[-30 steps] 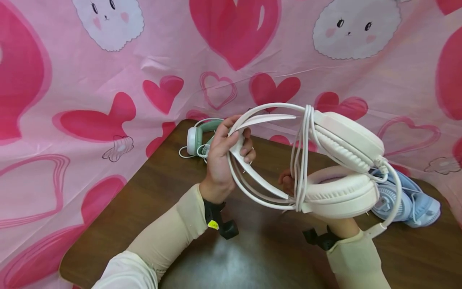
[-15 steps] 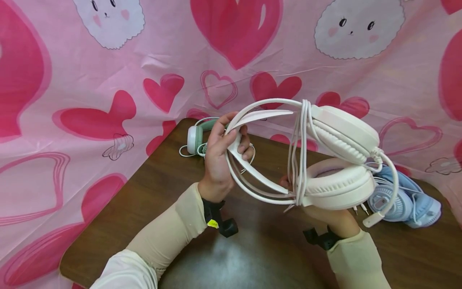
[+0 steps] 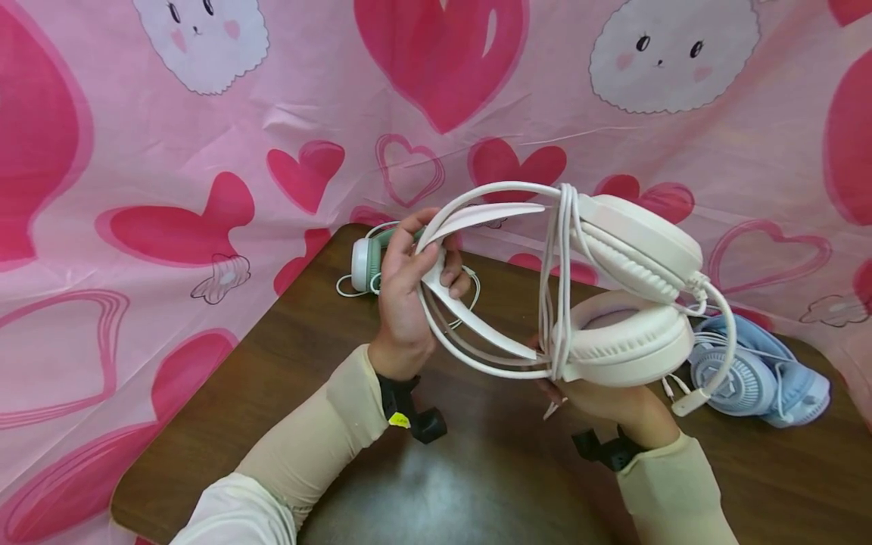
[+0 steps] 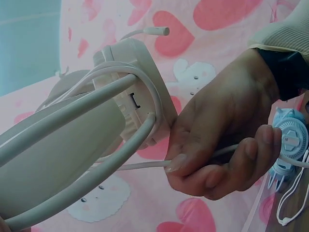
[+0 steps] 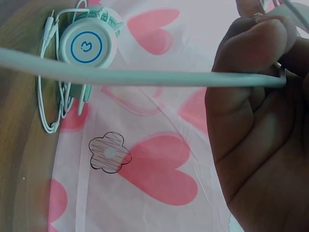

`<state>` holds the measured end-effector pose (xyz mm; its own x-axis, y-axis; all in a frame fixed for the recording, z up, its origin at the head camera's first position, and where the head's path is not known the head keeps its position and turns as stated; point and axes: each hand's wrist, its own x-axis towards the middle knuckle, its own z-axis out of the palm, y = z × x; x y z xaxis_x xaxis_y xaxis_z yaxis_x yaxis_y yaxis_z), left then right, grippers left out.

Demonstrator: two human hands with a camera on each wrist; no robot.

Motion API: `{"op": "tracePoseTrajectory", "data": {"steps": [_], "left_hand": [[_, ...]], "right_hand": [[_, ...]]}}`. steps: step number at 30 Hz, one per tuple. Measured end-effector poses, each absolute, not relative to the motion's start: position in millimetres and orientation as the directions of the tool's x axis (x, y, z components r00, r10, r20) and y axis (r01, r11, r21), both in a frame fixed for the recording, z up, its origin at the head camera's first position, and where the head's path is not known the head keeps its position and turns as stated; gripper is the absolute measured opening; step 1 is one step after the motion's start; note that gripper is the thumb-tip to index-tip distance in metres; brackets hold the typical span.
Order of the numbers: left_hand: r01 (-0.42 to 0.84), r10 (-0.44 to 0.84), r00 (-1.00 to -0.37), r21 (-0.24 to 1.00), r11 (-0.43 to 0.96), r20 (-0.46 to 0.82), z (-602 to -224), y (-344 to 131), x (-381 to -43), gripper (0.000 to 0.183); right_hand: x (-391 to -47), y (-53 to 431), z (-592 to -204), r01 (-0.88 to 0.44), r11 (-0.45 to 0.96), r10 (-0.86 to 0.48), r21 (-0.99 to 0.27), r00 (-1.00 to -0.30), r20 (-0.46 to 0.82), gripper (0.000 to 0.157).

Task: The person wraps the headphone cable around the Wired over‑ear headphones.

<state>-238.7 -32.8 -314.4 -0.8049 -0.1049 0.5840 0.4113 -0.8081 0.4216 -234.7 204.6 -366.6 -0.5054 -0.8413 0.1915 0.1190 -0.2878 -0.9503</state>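
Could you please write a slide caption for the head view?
The left hand grips white headphones, wound with cable, above a brown table bearing green headphones and blue headphones.

Wht headset [image 3: 647, 238]: smooth matt plast.; table [image 3: 300, 341]: wood-look, semi-gloss; backdrop [image 3: 327, 83]: creased cloth.

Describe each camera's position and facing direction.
Head: worn on the head, facing forward and down at white over-ear headphones; left hand, right hand, beige sleeves show.
Left wrist: worn there, facing the headphones; right hand shows.
Right wrist: worn there, facing a white cable and green-and-white headphones; right hand shows.
Wrist views share right hand and pink heart-print cloth.
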Motion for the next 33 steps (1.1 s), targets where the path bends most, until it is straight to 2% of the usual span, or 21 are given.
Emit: {"op": "tracePoseTrajectory", "data": {"steps": [1,2,3,4,6,8,11,14,17,22,27,33], "left_hand": [[0.417,-0.109,-0.804,0.423,-0.805,0.584,-314,-34,-239,0.030],[0.420,-0.113,-0.805,0.423,-0.803,0.583,-314,-34,-240,0.030],[0.423,-0.120,-0.805,0.422,-0.802,0.581,-314,-35,-241,0.030],[0.426,-0.126,-0.806,0.417,-0.803,0.579,-314,-36,-241,0.030],[0.429,-0.140,-0.809,0.411,-0.804,0.570,-313,-37,-242,0.030],[0.427,-0.149,-0.814,0.404,-0.809,0.562,-314,-38,-244,0.029],[0.437,-0.166,-0.813,0.396,-0.808,0.559,-315,-38,-247,0.029],[0.457,-0.189,-0.803,0.381,-0.803,0.565,-316,-37,-248,0.027],[0.479,-0.212,-0.794,0.372,-0.795,0.570,-315,-36,-248,0.027],[0.507,-0.239,-0.784,0.370,-0.778,0.573,-316,-36,-248,0.026],[0.534,-0.262,-0.776,0.376,-0.757,0.574,-315,-36,-248,0.024],[0.591,-0.301,-0.749,0.388,-0.707,0.591,-315,-38,-250,0.024]], "right_hand": [[-236,204,-367,-0.154,-0.184,-0.820,-0.971,-0.521,0.238,0.029],[-236,202,-367,-0.199,-0.179,-0.812,-0.963,-0.523,0.259,0.024],[-235,201,-367,-0.400,-0.041,-0.785,-0.916,-0.554,0.277,0.023],[-234,201,-366,-0.514,0.060,-0.757,-0.856,-0.582,0.296,0.025],[-233,200,-364,-0.547,0.165,-0.748,-0.821,-0.612,0.258,0.016],[-231,200,-361,-0.517,0.233,-0.741,-0.824,-0.643,0.194,0.015],[-229,200,-359,-0.441,0.314,-0.723,-0.841,-0.685,0.090,0.020],[-227,199,-357,-0.388,0.337,-0.709,-0.858,-0.704,0.040,0.022],[-227,196,-357,-0.376,0.349,-0.708,-0.858,-0.706,0.022,0.020],[-226,193,-357,-0.430,0.361,-0.718,-0.828,-0.694,0.047,0.016],[-226,190,-357,-0.467,0.397,-0.723,-0.790,-0.689,0.044,0.018],[-226,190,-357,-0.477,0.469,-0.699,-0.743,-0.715,0.019,0.026]]}}
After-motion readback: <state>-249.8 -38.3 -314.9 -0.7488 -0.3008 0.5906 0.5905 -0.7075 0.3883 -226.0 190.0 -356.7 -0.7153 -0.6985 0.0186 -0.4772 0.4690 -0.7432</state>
